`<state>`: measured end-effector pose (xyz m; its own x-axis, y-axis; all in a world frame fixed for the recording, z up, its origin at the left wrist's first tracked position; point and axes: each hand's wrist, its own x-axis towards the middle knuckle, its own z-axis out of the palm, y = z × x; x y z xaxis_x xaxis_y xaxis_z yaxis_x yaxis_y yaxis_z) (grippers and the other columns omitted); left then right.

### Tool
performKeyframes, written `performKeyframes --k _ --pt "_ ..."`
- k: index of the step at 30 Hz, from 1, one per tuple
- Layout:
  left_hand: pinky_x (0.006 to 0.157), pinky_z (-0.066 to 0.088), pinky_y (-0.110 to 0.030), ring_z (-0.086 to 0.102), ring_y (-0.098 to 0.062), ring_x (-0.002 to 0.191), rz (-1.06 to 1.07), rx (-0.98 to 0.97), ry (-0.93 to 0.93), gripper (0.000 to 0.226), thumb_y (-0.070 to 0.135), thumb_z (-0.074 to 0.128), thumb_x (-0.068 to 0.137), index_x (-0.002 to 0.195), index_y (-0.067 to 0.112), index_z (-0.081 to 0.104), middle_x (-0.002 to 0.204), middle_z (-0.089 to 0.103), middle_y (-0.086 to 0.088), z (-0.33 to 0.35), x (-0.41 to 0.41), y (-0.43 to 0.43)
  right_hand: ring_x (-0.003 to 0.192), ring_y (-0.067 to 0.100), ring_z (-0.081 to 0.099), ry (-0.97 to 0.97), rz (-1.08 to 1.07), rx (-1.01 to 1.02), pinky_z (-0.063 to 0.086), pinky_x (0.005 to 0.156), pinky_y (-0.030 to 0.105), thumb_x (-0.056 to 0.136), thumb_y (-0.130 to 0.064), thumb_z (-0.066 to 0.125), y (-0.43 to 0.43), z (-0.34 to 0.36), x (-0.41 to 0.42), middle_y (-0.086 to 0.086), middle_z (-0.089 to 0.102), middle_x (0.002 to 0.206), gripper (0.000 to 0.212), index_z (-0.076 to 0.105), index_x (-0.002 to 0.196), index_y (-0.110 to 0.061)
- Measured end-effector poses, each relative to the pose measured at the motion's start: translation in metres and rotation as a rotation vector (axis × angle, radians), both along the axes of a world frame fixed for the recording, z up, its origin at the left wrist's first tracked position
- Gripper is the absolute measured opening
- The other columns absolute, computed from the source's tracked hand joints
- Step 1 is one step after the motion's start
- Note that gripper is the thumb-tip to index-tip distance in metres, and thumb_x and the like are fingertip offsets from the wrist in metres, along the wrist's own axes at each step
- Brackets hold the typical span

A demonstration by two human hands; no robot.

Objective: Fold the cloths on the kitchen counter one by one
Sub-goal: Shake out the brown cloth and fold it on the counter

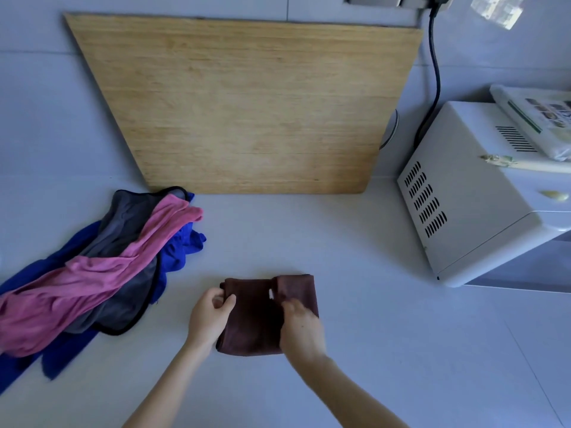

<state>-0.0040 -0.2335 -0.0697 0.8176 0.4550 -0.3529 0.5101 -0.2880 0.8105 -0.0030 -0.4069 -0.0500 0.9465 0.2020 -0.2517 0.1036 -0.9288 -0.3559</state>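
A pale counter (370, 350) meets a pale tiled wall (46, 88). A big wooden board (247, 103) stands against the wall at the counter's back edge. A white microwave (469, 196) fills the right corner, and a black cord (436, 72) runs up the wall behind it.

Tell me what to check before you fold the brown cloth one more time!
1. Left hand has a hold: ok, it pinches the brown cloth at its left edge.
2. Right hand has a hold: cannot tell. It is on the right half of the cloth, but it is blurred.
3. Cloth lies on the counter: ok.
4. Other cloths out of the way: ok. The pink cloth, grey cloth and blue cloth lie heaped to the left, apart from the brown one.
5. Room on the right: ok, the microwave stands well clear.
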Motion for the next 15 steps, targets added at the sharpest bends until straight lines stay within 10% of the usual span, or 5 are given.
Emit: performKeyframes --k 3,7,10,12,15 --pt "0.068 0.039 -0.030 0.056 -0.019 0.075 -0.026 0.026 0.014 0.010 0.017 0.063 0.085 0.081 0.014 0.055 0.073 0.058 0.004 0.001 0.001 0.000 0.080 0.021 0.064 -0.012 0.104 -0.153 0.045 0.051 0.024 0.055 -0.013 0.079 0.009 -0.004 -0.011 0.015 0.067 0.107 0.035 0.066 0.087 -0.009" --pt "0.059 0.038 -0.025 0.052 -0.017 0.069 -0.129 0.087 0.024 0.016 0.017 0.062 0.085 0.076 0.017 0.048 0.068 0.053 0.004 0.011 0.006 -0.001 0.118 0.029 0.045 0.071 0.245 -0.231 0.045 0.076 0.036 0.089 -0.025 0.049 0.004 -0.018 -0.019 0.019 0.026 0.153 0.045 0.042 0.128 -0.005" --pt "0.058 0.037 -0.027 0.051 -0.018 0.066 -0.255 0.166 0.020 0.016 0.016 0.061 0.083 0.075 0.014 0.047 0.065 0.052 0.003 0.025 0.020 -0.014 0.075 0.016 0.062 -0.118 0.292 -0.102 0.044 0.051 0.024 0.072 -0.042 0.065 -0.010 0.000 -0.027 -0.001 0.069 0.104 0.024 0.065 0.085 -0.022" --pt "0.060 0.036 -0.030 0.051 -0.022 0.067 -0.355 0.235 0.016 0.017 0.015 0.060 0.082 0.074 0.013 0.044 0.063 0.050 0.003 0.034 0.033 -0.032 0.053 0.010 0.056 -0.211 0.247 0.013 0.037 0.039 0.020 0.067 -0.038 0.070 -0.027 0.003 -0.034 -0.011 0.063 0.062 0.020 0.057 0.058 -0.025" --pt "0.060 0.040 -0.031 0.060 -0.027 0.063 -0.505 0.242 0.072 0.016 0.016 0.055 0.084 0.079 0.013 0.040 0.070 0.055 -0.002 0.039 0.050 -0.073 0.066 0.017 0.060 -0.127 -0.012 0.181 0.045 0.053 0.027 0.087 -0.028 0.051 -0.054 0.000 -0.035 -0.005 0.066 0.065 0.025 0.059 0.065 -0.018"
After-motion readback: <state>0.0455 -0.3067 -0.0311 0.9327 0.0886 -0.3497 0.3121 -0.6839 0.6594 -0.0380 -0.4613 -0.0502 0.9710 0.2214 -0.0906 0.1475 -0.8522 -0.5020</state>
